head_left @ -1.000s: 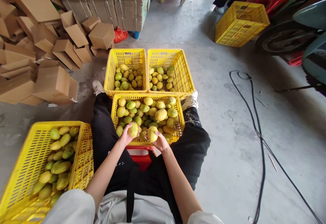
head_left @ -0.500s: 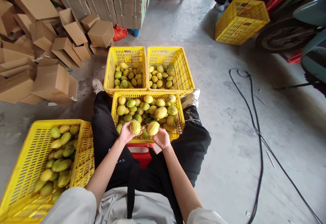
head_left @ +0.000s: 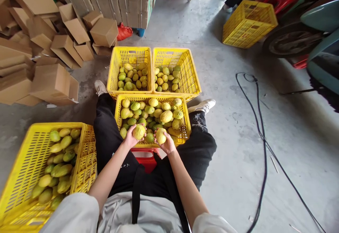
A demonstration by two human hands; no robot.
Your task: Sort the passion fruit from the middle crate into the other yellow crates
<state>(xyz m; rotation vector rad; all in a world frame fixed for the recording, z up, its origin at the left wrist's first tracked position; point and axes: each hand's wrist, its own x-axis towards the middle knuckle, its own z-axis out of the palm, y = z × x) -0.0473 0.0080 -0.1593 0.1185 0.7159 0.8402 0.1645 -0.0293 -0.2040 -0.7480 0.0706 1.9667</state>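
My left hand (head_left: 130,137) is closed round a yellow-green lemon (head_left: 139,132). A paler yellow lemon (head_left: 160,136) sits in the fingers of my right hand (head_left: 168,145). Both are held over the near edge of a yellow plastic crate (head_left: 188,121) between my legs, a little apart from each other. Inside that crate lie many lemons (head_left: 166,116), some yellow and some green. Beyond it stand two more yellow crates, the far left crate (head_left: 112,67) and the far right crate (head_left: 194,72), each partly filled with lemons.
At my left is a large yellow crate (head_left: 29,155) with more lemons. Loose cardboard boxes (head_left: 50,81) pile up behind it, near stacked cartons (head_left: 132,3). A black cable (head_left: 262,134) lies on the floor at right. Another crate (head_left: 249,24) and a scooter (head_left: 323,49) stand farther back.
My hands have moved slightly apart, and the lemon in my right hand has been turned. My right foot has shifted outward. The whole view has moved a little.
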